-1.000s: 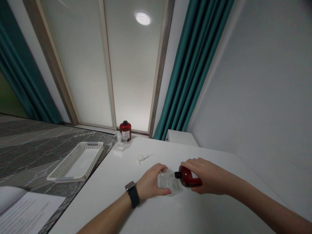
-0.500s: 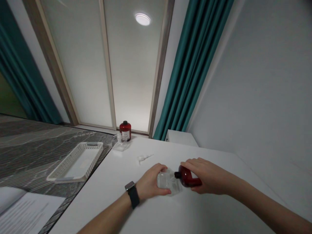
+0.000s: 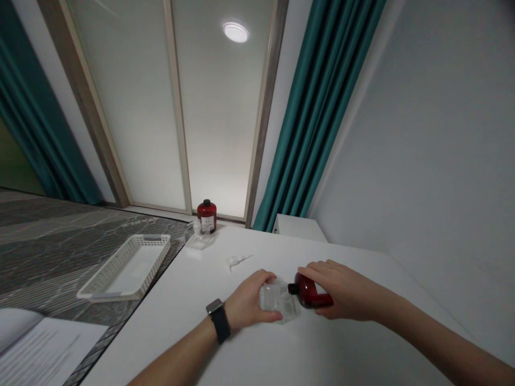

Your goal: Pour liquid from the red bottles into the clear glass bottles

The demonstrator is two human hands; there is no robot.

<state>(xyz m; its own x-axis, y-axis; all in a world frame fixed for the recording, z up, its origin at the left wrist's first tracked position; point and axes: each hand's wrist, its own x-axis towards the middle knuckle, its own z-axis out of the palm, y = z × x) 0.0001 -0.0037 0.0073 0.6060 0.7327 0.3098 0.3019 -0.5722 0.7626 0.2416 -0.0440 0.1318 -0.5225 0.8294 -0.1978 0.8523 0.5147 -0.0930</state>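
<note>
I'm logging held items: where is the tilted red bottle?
In the head view, lower right of centre: the tilted red bottle is in the right hand, its black neck toward the clear container in the left hand.

a white perforated basket (image 3: 155,264) lies on a grey streaked surface (image 3: 60,236) near an open book (image 3: 44,354) with printed text, while beyond them stand frosted panels (image 3: 225,123) with a round light (image 3: 236,32) showing on one, teal curtains (image 3: 322,96) to either side, and a low white cabinet (image 3: 301,228) by a pale wall (image 3: 442,134).
</note>
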